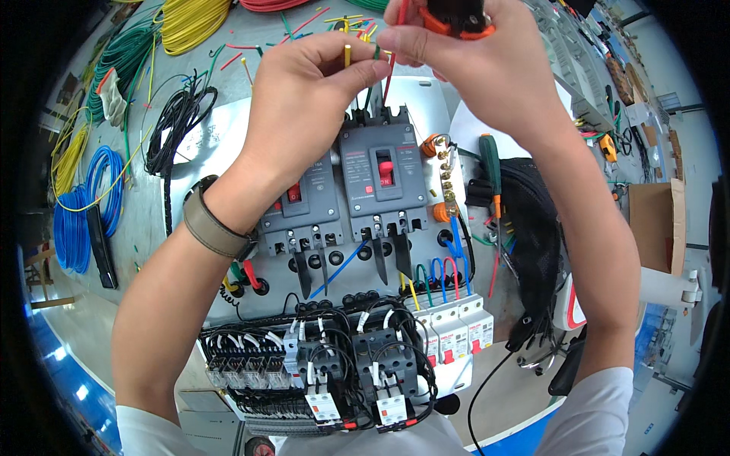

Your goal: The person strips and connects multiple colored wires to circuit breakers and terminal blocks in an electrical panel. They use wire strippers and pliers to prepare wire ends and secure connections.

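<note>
My left hand (304,99) pinches a thin green wire (376,52) above the far end of the right-hand grey breaker (382,167). A short yellow wire end (347,55) shows by its fingers. Close beside it, my right hand (487,68) grips a hand tool (456,15) with black and orange handles, cut off by the top edge. A red wire (391,76) runs up to this hand's fingertips. Below my left wrist, a second grey breaker (300,197) is partly covered. Both breakers have red toggles and sit on a metal mounting plate (426,95).
Nearer me are several small white breakers (452,334) and black-wired contactors (388,365). A green-handled screwdriver (490,171) lies right of the brass terminal bar (445,171), beside a black bag (532,228). Coils of blue wire (72,228) and yellow wire (190,23) lie left.
</note>
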`<state>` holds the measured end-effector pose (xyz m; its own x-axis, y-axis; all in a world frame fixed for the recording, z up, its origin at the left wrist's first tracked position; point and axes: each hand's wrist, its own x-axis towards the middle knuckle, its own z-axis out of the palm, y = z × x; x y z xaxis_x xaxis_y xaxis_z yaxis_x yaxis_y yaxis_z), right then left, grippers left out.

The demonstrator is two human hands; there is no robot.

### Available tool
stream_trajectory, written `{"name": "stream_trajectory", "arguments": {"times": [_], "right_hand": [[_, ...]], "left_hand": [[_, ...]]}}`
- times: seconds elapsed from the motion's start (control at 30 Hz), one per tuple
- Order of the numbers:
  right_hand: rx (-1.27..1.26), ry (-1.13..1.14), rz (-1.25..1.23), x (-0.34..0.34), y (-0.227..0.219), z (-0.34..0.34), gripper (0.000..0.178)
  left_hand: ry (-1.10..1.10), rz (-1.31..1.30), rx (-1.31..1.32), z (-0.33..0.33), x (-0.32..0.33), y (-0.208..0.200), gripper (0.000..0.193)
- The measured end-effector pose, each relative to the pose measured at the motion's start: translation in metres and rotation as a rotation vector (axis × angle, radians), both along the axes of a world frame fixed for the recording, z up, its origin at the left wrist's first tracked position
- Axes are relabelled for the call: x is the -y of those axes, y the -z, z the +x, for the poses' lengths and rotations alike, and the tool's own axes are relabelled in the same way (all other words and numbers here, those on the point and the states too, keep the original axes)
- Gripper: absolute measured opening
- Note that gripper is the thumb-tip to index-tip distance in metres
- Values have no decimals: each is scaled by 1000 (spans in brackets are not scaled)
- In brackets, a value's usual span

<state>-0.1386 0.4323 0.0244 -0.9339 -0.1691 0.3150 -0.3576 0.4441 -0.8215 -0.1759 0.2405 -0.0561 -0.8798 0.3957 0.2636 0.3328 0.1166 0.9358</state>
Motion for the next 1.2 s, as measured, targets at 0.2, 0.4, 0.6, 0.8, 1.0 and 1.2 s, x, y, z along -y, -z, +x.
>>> {"name": "stream_trajectory", "arguments": {"times": [0.2, 0.4, 0.6, 0.8, 1.0, 1.2], "right_hand": [[38, -46, -127, 1, 2, -11, 9], [101, -32, -152, 7, -4, -11, 9], [77, -18, -114, 3, 0, -12, 12], [-22, 87, 175, -9, -20, -3, 17], [-268, 136, 767, -41, 12, 6, 26], [-461, 121, 904, -24, 17, 5, 42]], "left_hand": [[33, 58, -13, -4, -2, 3, 15], [101, 266, 77, -7, -9, 9, 9], [123, 303, 71, -6, -13, 12, 8], [97, 205, 63, -4, -10, 8, 9], [87, 96, 18, -6, -9, 7, 12], [79, 83, 23, -5, -7, 5, 15]]}}
